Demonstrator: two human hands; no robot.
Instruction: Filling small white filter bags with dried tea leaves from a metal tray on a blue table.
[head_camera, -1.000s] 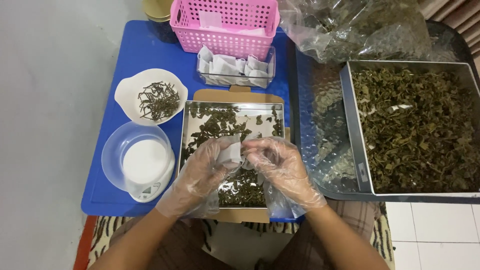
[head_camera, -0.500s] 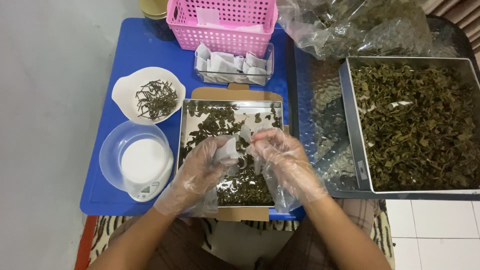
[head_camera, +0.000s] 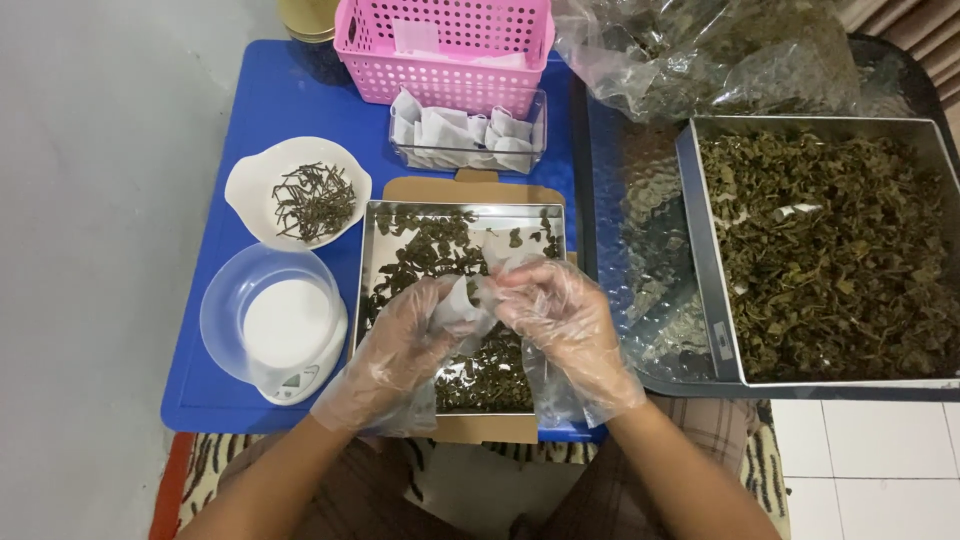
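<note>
Both my hands wear loose clear plastic gloves and meet over a small steel tray (head_camera: 372, 262) of dried green leaves. My left hand (head_camera: 405, 345) holds a small white filter bag (head_camera: 462, 300) by its side. My right hand (head_camera: 555, 320) pinches the bag's top edge, fingers closed on it. The bag hangs just above the leaves, partly hidden by my fingers.
A white bowl of dark twigs (head_camera: 298, 193) and a small white scale under a clear bowl (head_camera: 275, 325) stand left on the blue table (head_camera: 245, 100). Behind are a clear box of empty bags (head_camera: 467, 130) and a pink basket (head_camera: 445, 45). A large steel tray of leaves (head_camera: 825, 245) sits right.
My hands drew apart a little half a second ago, then closed together again on the bag. The bag has shifted slightly between my fingers.
</note>
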